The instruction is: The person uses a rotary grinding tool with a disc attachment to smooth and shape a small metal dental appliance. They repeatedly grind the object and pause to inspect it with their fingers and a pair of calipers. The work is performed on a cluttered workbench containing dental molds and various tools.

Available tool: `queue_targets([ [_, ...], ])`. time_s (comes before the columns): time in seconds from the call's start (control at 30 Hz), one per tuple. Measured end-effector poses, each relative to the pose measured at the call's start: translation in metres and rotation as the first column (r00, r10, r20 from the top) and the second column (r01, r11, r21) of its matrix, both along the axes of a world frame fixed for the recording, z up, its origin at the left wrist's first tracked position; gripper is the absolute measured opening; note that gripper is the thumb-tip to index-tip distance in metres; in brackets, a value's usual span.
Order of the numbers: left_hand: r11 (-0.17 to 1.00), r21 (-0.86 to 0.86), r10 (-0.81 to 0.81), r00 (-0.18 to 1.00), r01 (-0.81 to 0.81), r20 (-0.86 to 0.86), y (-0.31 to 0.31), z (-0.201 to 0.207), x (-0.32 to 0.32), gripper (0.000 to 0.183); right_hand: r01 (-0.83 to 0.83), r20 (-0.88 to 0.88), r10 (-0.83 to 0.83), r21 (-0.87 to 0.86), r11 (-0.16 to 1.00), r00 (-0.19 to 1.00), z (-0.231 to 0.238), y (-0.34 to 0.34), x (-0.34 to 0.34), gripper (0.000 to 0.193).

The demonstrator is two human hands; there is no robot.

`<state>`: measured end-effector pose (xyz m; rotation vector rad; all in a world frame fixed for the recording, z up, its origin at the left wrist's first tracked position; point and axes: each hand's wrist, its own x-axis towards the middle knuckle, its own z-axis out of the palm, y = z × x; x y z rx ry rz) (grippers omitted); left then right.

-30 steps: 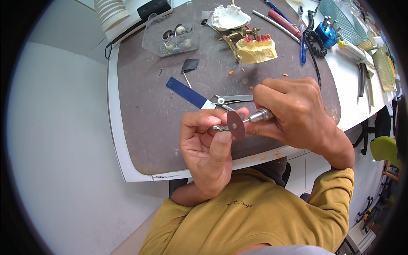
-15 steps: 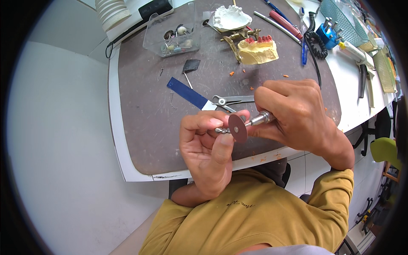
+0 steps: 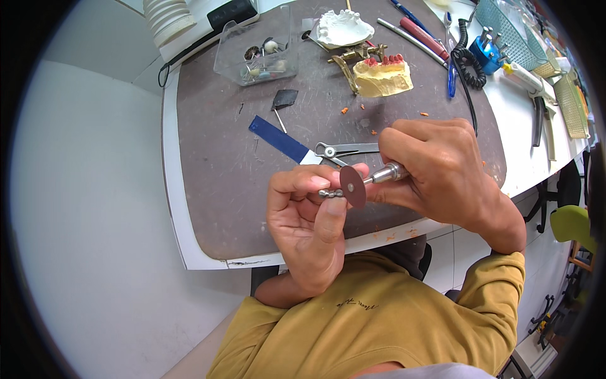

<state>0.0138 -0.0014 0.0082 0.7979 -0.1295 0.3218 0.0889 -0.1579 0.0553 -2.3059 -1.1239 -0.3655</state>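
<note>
Taking the round brown cutting disc (image 3: 352, 186) as your landmark: to its left, your left hand (image 3: 309, 221) has its fingers curled in, with the thumb and forefinger pinching a small shiny metal piece (image 3: 330, 193) that sits right against the disc's left face. The disc stands edge-up above the front edge of the surface (image 3: 208, 208), a dark grey mat with a white border. Just right of the disc, its silver handpiece (image 3: 388, 172) runs into your right hand (image 3: 442, 174), which is wrapped tight around it. Beyond the disc, flat on the surface, lie a blue strip (image 3: 278, 139) and a pair of metal tweezers (image 3: 344, 150). Farther back and to the right of the disc sits a yellow plaster jaw model with pink teeth (image 3: 382, 76), with a clear plastic box (image 3: 259, 54) back to the left.
</note>
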Motion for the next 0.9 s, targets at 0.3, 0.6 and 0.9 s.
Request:
queue_targets([
  [0.3,1.0,0.016,-0.007,1.0,0.007,0.018,0.0007,-0.0004,0.0003,0.026,-0.014,0.005,0.014,0.014,1.0,1.0,-0.0004,0.0003,-0.0002,0.045],
  [0.6,0.999,0.037,-0.002,0.999,0.001,0.032,0.0001,0.0005,0.0002,0.026,-0.019,0.01,0.019,0.007,1.0,1.0,-0.0005,-0.0005,-0.0002,0.045],
  [0.9,0.987,0.156,0.032,0.999,-0.035,0.024,0.0019,-0.0007,-0.0025,0.024,-0.028,0.02,0.027,0.058,0.998,0.999,0.0007,0.0011,0.0003,0.046],
])
